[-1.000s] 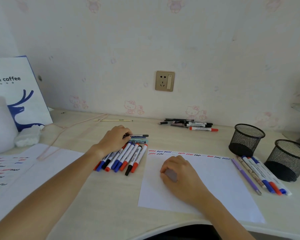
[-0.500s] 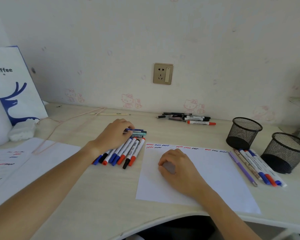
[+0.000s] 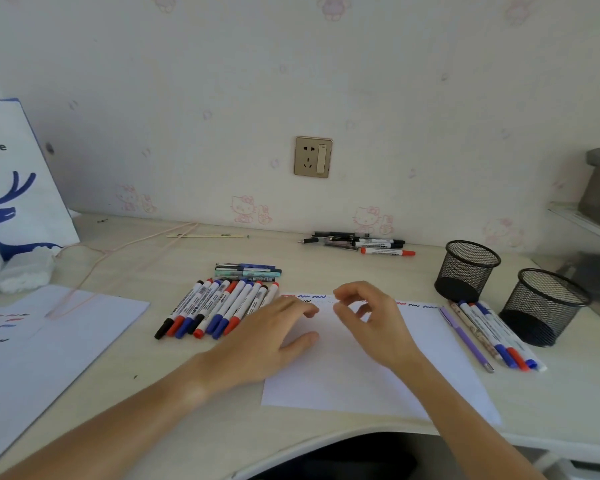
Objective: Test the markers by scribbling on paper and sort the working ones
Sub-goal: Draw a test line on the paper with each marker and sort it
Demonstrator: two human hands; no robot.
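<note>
Head view of a pale wooden desk (image 3: 153,403) set against a wall with cartoon-cat wallpaper. A white sheet of paper (image 3: 440,372) lies at centre, its far edge carrying a row of short red, blue and black scribbles (image 3: 312,297). The left hand (image 3: 267,344) is over the left part of the sheet, palm down, fingers extended and slightly spread, thumb out to the side; it holds nothing. The right hand (image 3: 371,320) is above the sheet near its far edge, fingers loosely curled with thumb and forefinger apart; no object is visible in it, though motion blur leaves the fingertips unclear. Just left of the paper lies a row of markers (image 3: 215,310) with red, blue and black caps, side by side and angled toward the far right; the left hand's fingertips are beside the nearest of them. Beyond this row, a few pens (image 3: 248,270) lie crosswise. A second group of markers (image 3: 499,337), together with a purple pen (image 3: 465,337), lies just right of the paper. Behind that group stand two black mesh cups (image 3: 466,268), upright and near each other. A further cluster of pens and markers (image 3: 364,242) lies near the wall, below a wall socket (image 3: 313,156). At far left are another sheet with scribbles (image 3: 49,341), a white and blue paper bag (image 3: 18,188) and a thin pink cord (image 3: 118,251).
</note>
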